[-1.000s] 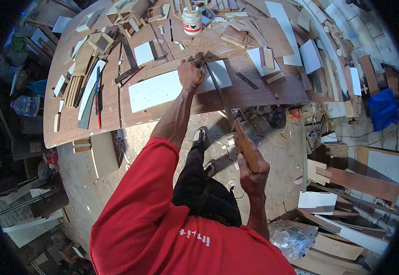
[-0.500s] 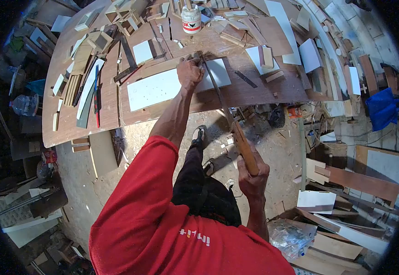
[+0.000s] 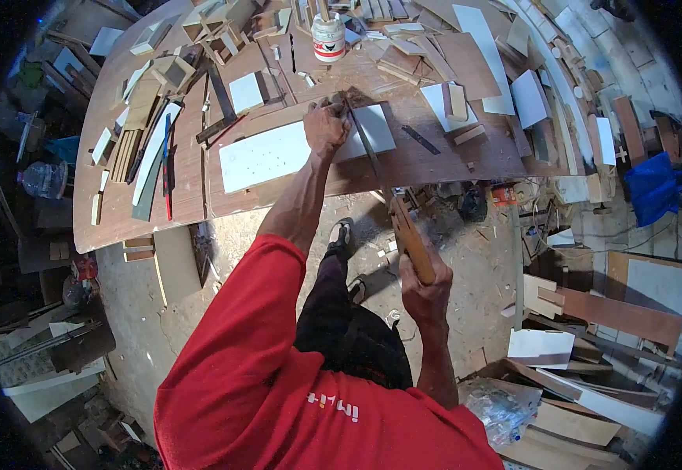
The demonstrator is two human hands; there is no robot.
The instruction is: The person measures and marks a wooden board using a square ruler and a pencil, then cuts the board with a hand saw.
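Hands (image 3: 327,128) (image 3: 425,288) work at the table's near edge (image 3: 294,205), floor (image 3: 262,274) open below.

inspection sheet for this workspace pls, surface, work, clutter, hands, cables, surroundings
Surface: brown tabletop, dark dust around the far end of the saw
Work: saw laid across white-faced board
Clutter: white tub, dark L-shaped square and many wood offcuts on the tabletop
Hands: left on the board beside the blade; right gripping the saw handle
Cables: thin wire-like curve at right, cannot tell what it is
Surroundings: scraps on floor, blue sheeting and piled boards at right
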